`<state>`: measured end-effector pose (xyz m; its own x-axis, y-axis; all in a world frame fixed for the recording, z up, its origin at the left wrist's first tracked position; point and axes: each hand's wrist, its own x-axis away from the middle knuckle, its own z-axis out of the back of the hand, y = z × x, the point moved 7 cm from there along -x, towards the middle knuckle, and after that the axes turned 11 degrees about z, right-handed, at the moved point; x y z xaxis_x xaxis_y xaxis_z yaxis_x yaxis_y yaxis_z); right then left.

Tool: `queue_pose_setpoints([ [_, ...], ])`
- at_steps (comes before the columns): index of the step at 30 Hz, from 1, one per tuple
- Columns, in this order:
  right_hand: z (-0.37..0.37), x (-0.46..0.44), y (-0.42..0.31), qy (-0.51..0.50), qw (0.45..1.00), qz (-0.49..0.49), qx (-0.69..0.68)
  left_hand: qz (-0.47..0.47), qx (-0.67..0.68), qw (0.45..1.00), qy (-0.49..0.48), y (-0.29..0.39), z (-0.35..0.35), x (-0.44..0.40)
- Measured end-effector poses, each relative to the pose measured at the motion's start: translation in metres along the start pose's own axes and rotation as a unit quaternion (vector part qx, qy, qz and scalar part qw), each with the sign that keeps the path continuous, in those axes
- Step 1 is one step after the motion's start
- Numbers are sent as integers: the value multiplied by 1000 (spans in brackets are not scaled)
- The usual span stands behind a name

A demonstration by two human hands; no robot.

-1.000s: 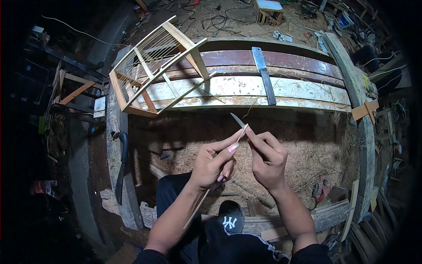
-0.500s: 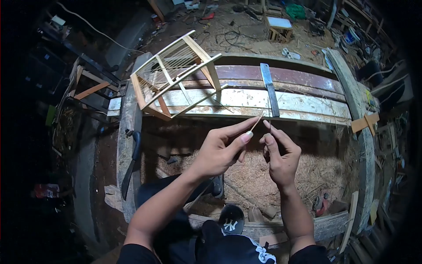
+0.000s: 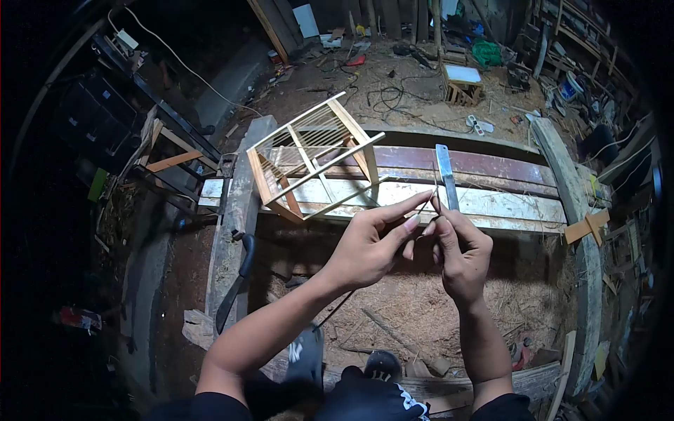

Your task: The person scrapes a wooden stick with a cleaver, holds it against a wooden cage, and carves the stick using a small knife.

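My left hand (image 3: 368, 249) is closed, thumb and forefinger pinching a thin wooden stick (image 3: 425, 206). Close beside it, fingertips almost meeting, my right hand (image 3: 462, 252) pinches at the same spot, where a slim length points up past the fingers. Whether this is one stick or two I cannot tell. Just beyond the right fingertips, a flat-bladed knife (image 3: 445, 168) with a dark handle lies across the planks. A small wooden frame with thin bars, like a cage (image 3: 303, 144), rests tilted on the planks to the left.
The planks (image 3: 505, 200) span two heavy side beams (image 3: 586, 281). A dark curved knife (image 3: 235, 284) is on the left beam, and crossed wood pieces (image 3: 588, 226) sit on the right one. Shavings cover the ground below. Behind are a small crate (image 3: 462, 84), cables and a power strip (image 3: 479, 125).
Both hands have come closer together at the stick, the left moving right. The camera view has shifted, so the bench and cage appear lower and further right.
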<state>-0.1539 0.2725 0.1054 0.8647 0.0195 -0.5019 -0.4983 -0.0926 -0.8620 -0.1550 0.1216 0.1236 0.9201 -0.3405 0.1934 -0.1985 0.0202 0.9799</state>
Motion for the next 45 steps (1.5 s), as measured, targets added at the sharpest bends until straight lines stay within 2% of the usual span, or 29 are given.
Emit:
queue_pose_setpoints([
  [9,-47,-49,-64,-11,999,-25,-27,-6,-38,999,13,87,39,31],
  [13,-57,-72,-96,-39,998,-9,41,-33,8,999,19,113,45,44],
  [16,-69,-80,-128,-72,992,36,95,6,75,997,13,114,53,55],
  [20,-76,-78,-145,-40,994,44,90,13,138,990,10,117,48,73],
  [23,-79,-77,-165,-32,985,96,137,16,217,976,-6,107,44,86],
  [25,-84,-75,-180,-76,959,103,253,14,235,972,-19,101,40,90],
  [29,-96,-64,-188,-78,928,216,293,9,289,957,-27,88,40,101],
  [31,-102,-57,-183,-92,936,186,285,3,307,951,-41,77,43,104],
  [33,-113,-47,-185,-118,920,227,299,32,305,952,-25,68,44,108],
  [34,-116,-41,-182,-144,917,213,305,30,317,947,-31,65,44,109],
  [45,-123,-26,-169,-156,911,202,324,48,347,936,-29,43,54,115],
])
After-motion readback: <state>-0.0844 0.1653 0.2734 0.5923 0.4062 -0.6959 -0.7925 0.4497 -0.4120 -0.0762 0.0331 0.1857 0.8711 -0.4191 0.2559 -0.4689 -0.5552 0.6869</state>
